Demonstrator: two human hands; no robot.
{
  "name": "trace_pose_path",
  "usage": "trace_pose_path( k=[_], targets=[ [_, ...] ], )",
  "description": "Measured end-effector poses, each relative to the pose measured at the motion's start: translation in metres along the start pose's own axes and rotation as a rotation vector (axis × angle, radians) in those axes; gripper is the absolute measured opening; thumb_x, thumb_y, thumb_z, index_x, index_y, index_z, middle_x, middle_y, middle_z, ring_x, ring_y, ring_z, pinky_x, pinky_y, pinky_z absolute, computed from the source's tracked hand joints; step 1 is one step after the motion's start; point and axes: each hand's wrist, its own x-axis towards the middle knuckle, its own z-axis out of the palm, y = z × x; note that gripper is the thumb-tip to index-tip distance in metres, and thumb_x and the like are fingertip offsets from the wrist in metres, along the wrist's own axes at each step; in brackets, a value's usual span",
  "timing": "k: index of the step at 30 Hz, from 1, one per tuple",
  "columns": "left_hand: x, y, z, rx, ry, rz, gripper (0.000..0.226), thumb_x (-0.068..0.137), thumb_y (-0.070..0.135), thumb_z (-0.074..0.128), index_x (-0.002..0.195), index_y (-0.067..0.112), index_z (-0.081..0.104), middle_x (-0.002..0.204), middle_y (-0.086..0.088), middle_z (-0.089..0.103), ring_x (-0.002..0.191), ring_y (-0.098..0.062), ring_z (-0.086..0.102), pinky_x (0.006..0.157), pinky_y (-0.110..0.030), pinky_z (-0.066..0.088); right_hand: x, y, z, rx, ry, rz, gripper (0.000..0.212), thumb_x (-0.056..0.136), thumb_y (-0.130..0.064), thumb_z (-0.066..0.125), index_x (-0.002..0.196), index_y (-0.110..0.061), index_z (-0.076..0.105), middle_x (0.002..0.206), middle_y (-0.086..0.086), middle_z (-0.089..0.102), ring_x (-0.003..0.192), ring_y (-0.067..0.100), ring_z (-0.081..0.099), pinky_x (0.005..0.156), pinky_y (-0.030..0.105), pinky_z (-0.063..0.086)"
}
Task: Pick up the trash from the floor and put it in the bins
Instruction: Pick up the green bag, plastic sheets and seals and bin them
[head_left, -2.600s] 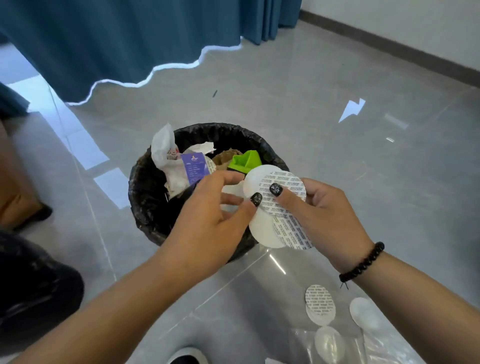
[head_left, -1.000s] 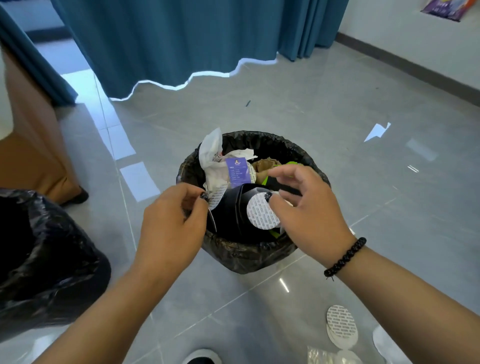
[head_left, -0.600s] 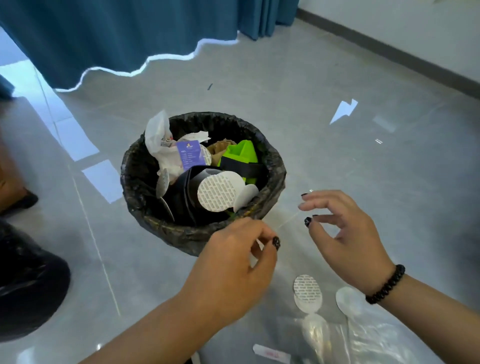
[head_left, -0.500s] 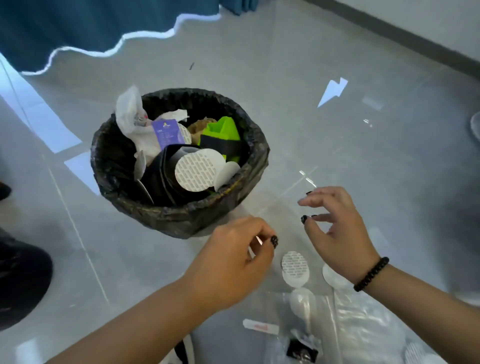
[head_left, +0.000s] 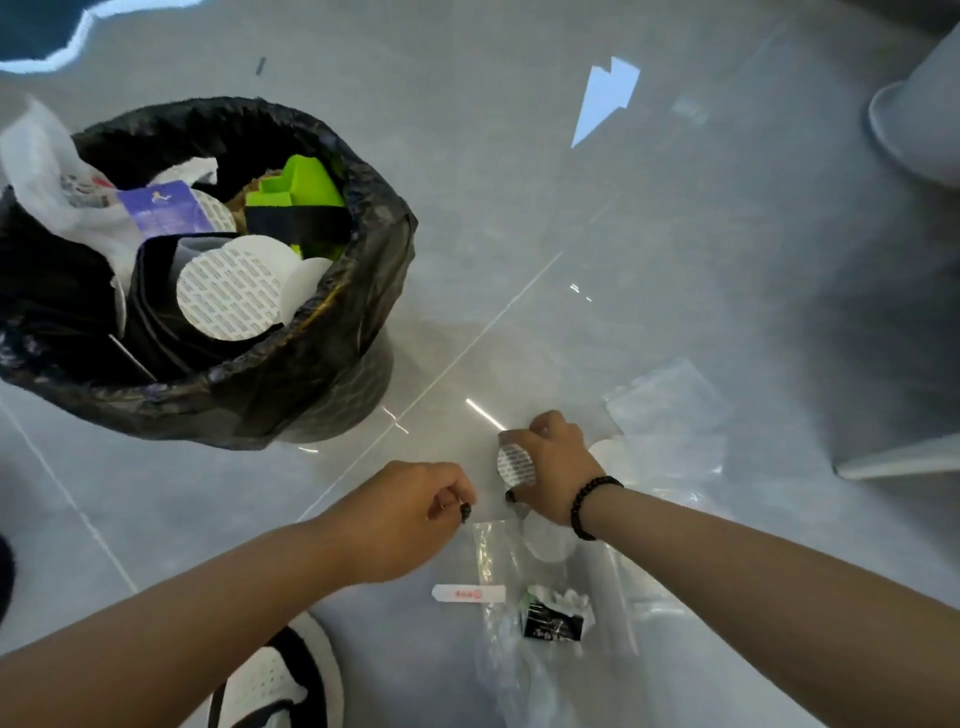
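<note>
Both hands have dropped from the bin down to the floor, where more litter waits. Nearest me, a torn black-and-white wrapper (head_left: 553, 618) and a small white strip (head_left: 468, 593) lie on the tiles beside crumpled clear plastic (head_left: 519, 670). Just beyond, the left hand (head_left: 410, 514) hovers with fingers curled, holding nothing I can make out. The right hand (head_left: 550, 467) pinches a round white seal (head_left: 514, 464), lifting it off the floor, presumably to bin it. Farther off, the black-lined bin (head_left: 332, 374) already holds similar discs, close enough for a short carry.
</note>
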Motion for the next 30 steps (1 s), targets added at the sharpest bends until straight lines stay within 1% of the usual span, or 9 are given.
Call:
trace_pose_path(
  k=[3,6,10,14,18,22,24,27,30],
  targets=[
    [0.0,-0.009,0.006,0.054,-0.011,-0.015,0.02,0.094,0.017,0.054,0.107,0.029,0.063,0.096,0.01,0.065,0.086,-0.005,0.062,0.077,-0.014,0.051,-0.005,-0.005,0.017,-0.055,-0.031,-0.034,0.068,0.078,-0.019,0.068,0.138,-0.029,0.037,0.126,0.01,0.031,0.118,0.031,0.033,0.096,0.04,0.043],
    [-0.003,-0.025,0.025,0.244,-0.056,0.01,0.022,0.094,0.022,0.053,0.114,0.028,0.058,0.108,0.009,0.061,0.096,-0.007,0.06,0.084,-0.021,0.05,-0.009,-0.003,0.016,-0.026,-0.042,0.02,0.074,0.074,-0.026,0.072,0.137,-0.028,0.034,0.124,0.011,0.035,0.118,0.031,0.033,0.097,0.04,0.042],
    [-0.005,-0.037,0.059,0.519,-0.137,0.139,0.043,0.09,0.036,0.055,0.131,0.026,0.043,0.129,0.006,0.037,0.107,-0.015,0.052,0.09,-0.03,0.048,-0.022,0.001,0.016,-0.173,-0.035,-0.037,0.051,0.078,-0.025,0.068,0.123,-0.018,0.046,0.121,0.01,0.043,0.117,0.03,0.037,0.09,0.037,0.044],
    [0.0,-0.035,0.078,0.643,-0.186,0.2,0.04,0.09,0.031,0.059,0.127,0.024,0.045,0.126,0.001,0.038,0.101,-0.02,0.054,0.086,-0.031,0.049,-0.041,0.013,0.026,-0.232,-0.07,-0.04,0.05,0.075,-0.026,0.07,0.118,-0.015,0.047,0.122,0.009,0.038,0.112,0.029,0.037,0.087,0.036,0.042],
    [-0.003,-0.045,0.09,0.577,-0.273,0.163,0.025,0.089,0.013,0.056,0.111,0.024,0.053,0.115,0.004,0.042,0.089,-0.016,0.051,0.076,-0.028,0.045,-0.051,0.027,0.028,-0.082,-0.061,0.011,0.048,0.074,-0.023,0.072,0.113,-0.015,0.045,0.116,0.006,0.043,0.108,0.027,0.041,0.089,0.033,0.041],
    [-0.006,-0.047,0.091,0.541,-0.286,0.099,0.012,0.092,0.018,0.054,0.102,0.022,0.056,0.112,0.006,0.044,0.081,-0.01,0.045,0.078,-0.031,0.047,-0.06,0.035,0.028,0.071,-0.04,0.045,0.04,0.075,-0.013,0.07,0.105,-0.015,0.045,0.105,0.004,0.048,0.094,0.023,0.05,0.076,0.028,0.043],
    [-0.006,-0.046,0.089,0.489,-0.251,0.08,0.009,0.094,0.021,0.051,0.1,0.022,0.056,0.109,0.008,0.047,0.079,-0.009,0.047,0.077,-0.027,0.046,-0.064,0.04,0.028,0.119,-0.008,0.049,0.036,0.077,-0.007,0.066,0.107,-0.015,0.047,0.104,0.005,0.05,0.09,0.022,0.051,0.073,0.026,0.042],
    [-0.009,-0.043,0.082,0.289,-0.124,-0.008,0.007,0.094,0.022,0.052,0.091,0.027,0.055,0.087,0.016,0.051,0.07,-0.003,0.048,0.064,-0.011,0.038,-0.07,0.046,0.033,0.082,0.054,0.025,0.04,0.077,-0.009,0.067,0.113,-0.015,0.05,0.112,0.006,0.049,0.104,0.023,0.047,0.082,0.028,0.045],
    [-0.013,-0.036,0.074,0.058,-0.028,-0.105,0.01,0.092,0.02,0.057,0.086,0.028,0.054,0.07,0.013,0.051,0.056,-0.003,0.046,0.053,-0.01,0.037,-0.073,0.046,0.038,0.049,0.11,0.037,0.044,0.075,-0.012,0.071,0.114,-0.014,0.051,0.118,0.006,0.042,0.109,0.024,0.041,0.089,0.03,0.044]
  ],
)
